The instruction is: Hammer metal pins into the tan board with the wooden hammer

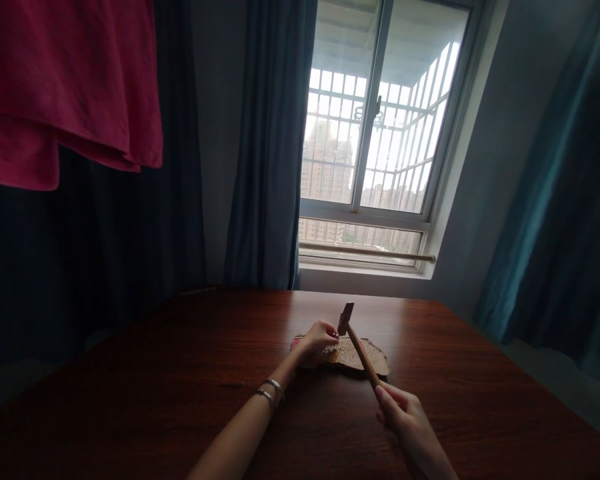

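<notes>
My right hand (403,417) is wrapped round the lower end of a wooden handle. It belongs to a hammer (363,353), whose dark head is raised above the table beside my left fingertips. My left hand (320,337) is closed in a pinch over the left part of a flat tan piece with many small holes or dots (353,353). What the left fingers pinch, if anything, is too small to make out. The tan piece lies on the table, its edge uneven, with a bit of red at its left end and near the hammer handle.
The brown wooden table (180,413) spreads around both hands. A small thin dark item (233,385) lies left of my left wrist. Beyond the table are a barred window (375,133) and blue curtains (270,147). A pink cloth (80,87) hangs at upper left.
</notes>
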`<state>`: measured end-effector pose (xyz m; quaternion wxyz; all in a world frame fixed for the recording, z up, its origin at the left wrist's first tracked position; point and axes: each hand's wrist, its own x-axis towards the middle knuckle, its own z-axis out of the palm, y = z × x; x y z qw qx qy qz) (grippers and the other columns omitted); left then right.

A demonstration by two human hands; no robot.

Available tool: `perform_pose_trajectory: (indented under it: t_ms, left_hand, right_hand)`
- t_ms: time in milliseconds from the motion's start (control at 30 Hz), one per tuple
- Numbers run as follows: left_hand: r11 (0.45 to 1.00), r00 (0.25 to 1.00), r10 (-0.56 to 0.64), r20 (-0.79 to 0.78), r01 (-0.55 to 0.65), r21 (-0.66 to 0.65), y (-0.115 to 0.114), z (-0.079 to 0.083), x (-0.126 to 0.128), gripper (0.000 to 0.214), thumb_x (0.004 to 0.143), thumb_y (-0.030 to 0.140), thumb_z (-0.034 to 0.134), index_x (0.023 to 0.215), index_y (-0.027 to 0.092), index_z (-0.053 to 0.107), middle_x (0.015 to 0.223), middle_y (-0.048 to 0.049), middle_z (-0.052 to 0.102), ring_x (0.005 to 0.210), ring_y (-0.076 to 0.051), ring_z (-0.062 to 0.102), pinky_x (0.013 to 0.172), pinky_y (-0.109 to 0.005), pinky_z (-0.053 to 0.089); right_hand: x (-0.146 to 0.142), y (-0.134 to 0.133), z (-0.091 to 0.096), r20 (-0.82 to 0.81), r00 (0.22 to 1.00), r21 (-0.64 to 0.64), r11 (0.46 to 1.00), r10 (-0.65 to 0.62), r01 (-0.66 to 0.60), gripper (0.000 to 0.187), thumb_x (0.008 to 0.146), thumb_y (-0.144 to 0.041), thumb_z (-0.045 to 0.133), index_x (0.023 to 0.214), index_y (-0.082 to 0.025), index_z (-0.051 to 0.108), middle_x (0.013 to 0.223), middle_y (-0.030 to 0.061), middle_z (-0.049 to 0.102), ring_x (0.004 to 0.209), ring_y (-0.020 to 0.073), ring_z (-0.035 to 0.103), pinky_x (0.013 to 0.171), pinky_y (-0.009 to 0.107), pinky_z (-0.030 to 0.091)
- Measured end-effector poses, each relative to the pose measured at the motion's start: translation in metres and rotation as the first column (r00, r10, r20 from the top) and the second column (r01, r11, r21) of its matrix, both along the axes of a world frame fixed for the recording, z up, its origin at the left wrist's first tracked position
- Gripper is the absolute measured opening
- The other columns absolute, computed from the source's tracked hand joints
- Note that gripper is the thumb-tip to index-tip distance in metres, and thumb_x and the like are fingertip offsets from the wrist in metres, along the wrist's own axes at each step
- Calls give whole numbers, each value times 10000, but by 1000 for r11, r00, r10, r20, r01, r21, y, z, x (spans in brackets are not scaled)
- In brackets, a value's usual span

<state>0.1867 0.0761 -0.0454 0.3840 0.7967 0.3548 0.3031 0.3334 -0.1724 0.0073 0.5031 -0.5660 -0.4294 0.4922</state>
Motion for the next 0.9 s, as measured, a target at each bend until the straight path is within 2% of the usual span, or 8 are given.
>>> perform_pose_trajectory:
  t_ms: [133, 300, 433, 600, 900]
  left_hand:
    - [1000, 1000, 14, -11, -14, 12, 0, 1, 0, 245, 570, 240, 634, 733, 70, 700, 652, -46, 643, 604, -132, 538, 520, -199, 337]
    - [1000, 1000, 26, -3, -26, -16, -2, 2, 1, 240, 576, 250, 633, 721, 69, 699, 634, -43, 634, 582, -127, 531, 500, -196, 322]
    - [1000, 1000, 21, 21, -21, 3, 0, -1, 1, 233, 562, 240, 647, 715, 71, 698, 646, -51, 640, 590, -128, 536, 513, -201, 336]
    - [1000, 1000, -5, 20, 6, -17, 3, -4, 1, 241, 578, 260, 633, 712, 70, 695, 629, -41, 630, 571, -124, 528, 495, -197, 319]
    - [999, 1000, -21, 2, 21, 27, 9, -8, 0, 260, 577, 243, 640, 756, 64, 697, 667, -60, 646, 607, -137, 545, 529, -211, 355]
  right_hand:
    - [1, 0, 0, -21, 998, 16, 998, -56, 57, 487, 718, -576, 542, 972, -161, 558, 522, -63, 409, 356, 28, 320, 315, 131, 218]
    - [3, -1, 1, 6, 1000, 6, 1000, 23, -23, 505, 720, -577, 535, 981, -145, 560, 498, -66, 403, 322, 24, 282, 289, 142, 202]
    - [3, -1, 1, -7, 1000, 13, 1000, -12, 12, 477, 729, -574, 527, 976, -167, 556, 513, -64, 407, 340, 22, 295, 304, 131, 205]
    - [4, 0, -2, 38, 999, -4, 999, 34, -34, 462, 742, -571, 512, 939, -157, 564, 519, -65, 405, 333, 20, 292, 291, 133, 190]
    - [16, -3, -3, 1, 999, 63, 997, -48, 48, 547, 685, -539, 584, 1030, -115, 574, 486, -57, 454, 313, 37, 319, 296, 165, 220]
